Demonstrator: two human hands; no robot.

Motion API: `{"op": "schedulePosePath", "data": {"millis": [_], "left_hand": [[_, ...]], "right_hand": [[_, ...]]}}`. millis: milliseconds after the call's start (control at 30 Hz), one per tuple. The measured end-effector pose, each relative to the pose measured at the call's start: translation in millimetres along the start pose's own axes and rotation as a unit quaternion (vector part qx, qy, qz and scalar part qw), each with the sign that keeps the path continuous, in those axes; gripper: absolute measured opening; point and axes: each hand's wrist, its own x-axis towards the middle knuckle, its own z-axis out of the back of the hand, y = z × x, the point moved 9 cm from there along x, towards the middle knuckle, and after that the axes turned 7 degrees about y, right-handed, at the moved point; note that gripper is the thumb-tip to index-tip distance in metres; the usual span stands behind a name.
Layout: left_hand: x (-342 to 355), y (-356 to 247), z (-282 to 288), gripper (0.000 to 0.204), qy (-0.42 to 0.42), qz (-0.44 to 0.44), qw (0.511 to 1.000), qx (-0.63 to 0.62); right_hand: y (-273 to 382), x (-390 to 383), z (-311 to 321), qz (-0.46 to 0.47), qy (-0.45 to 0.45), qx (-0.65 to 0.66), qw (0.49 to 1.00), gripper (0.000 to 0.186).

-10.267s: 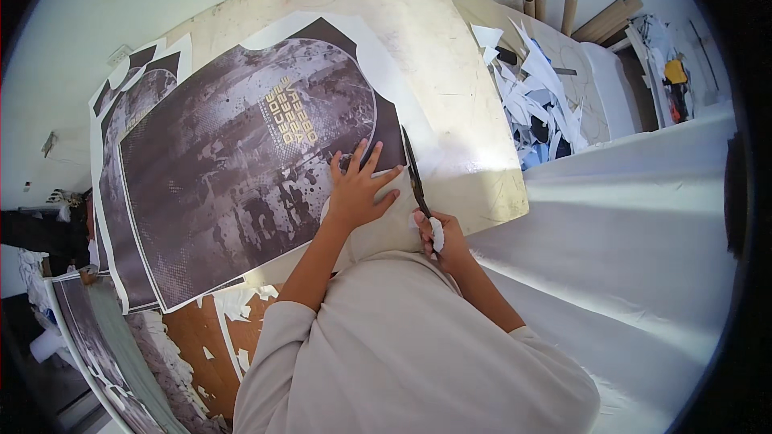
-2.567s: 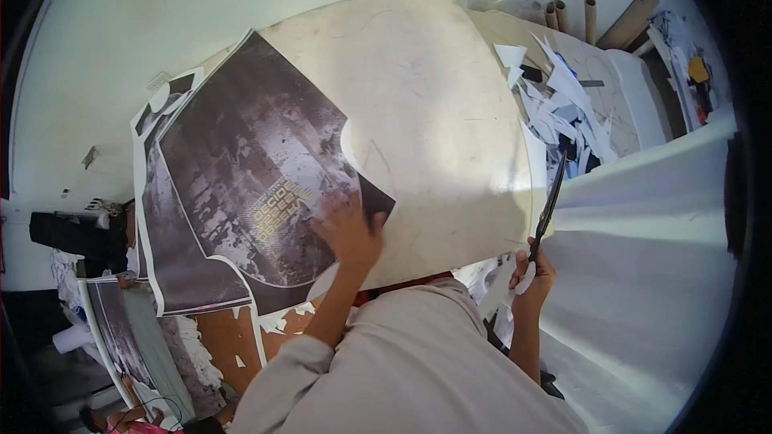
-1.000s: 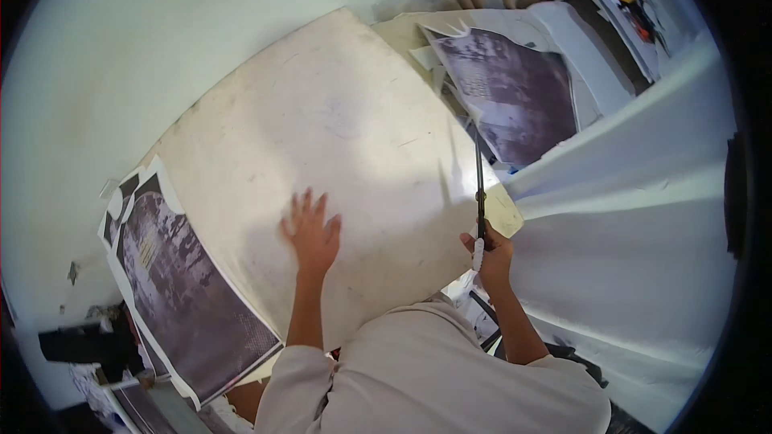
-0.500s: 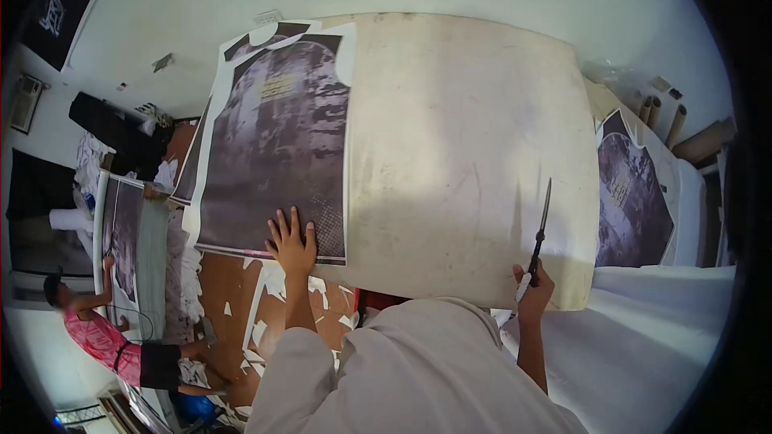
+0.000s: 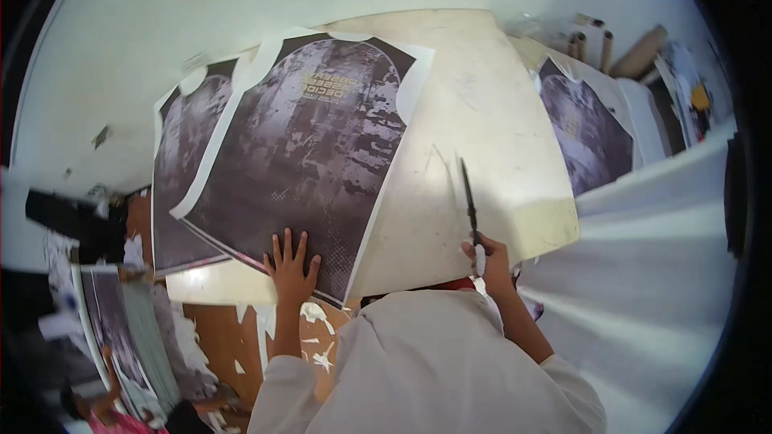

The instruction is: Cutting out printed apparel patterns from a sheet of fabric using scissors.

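My left hand (image 5: 293, 269) lies flat with fingers spread on the lower edge of a dark printed shirt panel (image 5: 314, 137). Purple-grey blotches and a gold printed block cover the panel, and white margins frame it. It lies tilted on the pale table (image 5: 474, 104). A second printed panel (image 5: 189, 185) lies to its left, partly covered by it. In my right hand (image 5: 490, 264) is a pair of scissors (image 5: 469, 197), held over the table near its front edge, apart from the panel. The blades look closed and point away from me; white wrapping shows at the handle.
Another printed panel (image 5: 587, 133) lies beyond the table's right side, near cardboard tubes (image 5: 605, 50). White fabric (image 5: 643, 273) drapes at the right. White scraps litter the brown floor (image 5: 221, 345). At the lower left a person in pink (image 5: 121, 422) works beside another table.
The printed panel has shifted right across the table and turned askew, uncovering more of the panel at its left. The scissors appear nearer to it. My view has turned.
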Motion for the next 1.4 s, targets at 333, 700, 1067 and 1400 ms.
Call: {"op": "schedulePosePath", "data": {"millis": [333, 700, 1067, 1400], "left_hand": [[4.5, 2.1, 12.9, 0.064, 0.025, 0.023, 0.999, -0.037], [64.4, -30.2, 54.9, 0.048, -0.087, 0.010, 0.996, -0.021], [179.8, -137.3, 12.0, 0.061, -0.035, -0.105, 0.993, -0.026], [175.2, -143.9, 17.6, 0.064, -0.055, -0.109, 0.992, -0.009]], "right_hand": [[29.8, 120.5, -99.6, -0.151, 0.135, 0.086, 0.976, 0.032], [22.2, 150.1, -102.1, -0.146, 0.149, 0.095, 0.973, 0.028], [21.2, 141.3, -136.6, -0.143, 0.127, 0.149, 0.970, 0.045], [29.1, 151.9, -171.8, -0.120, 0.100, 0.200, 0.967, 0.039]]}}
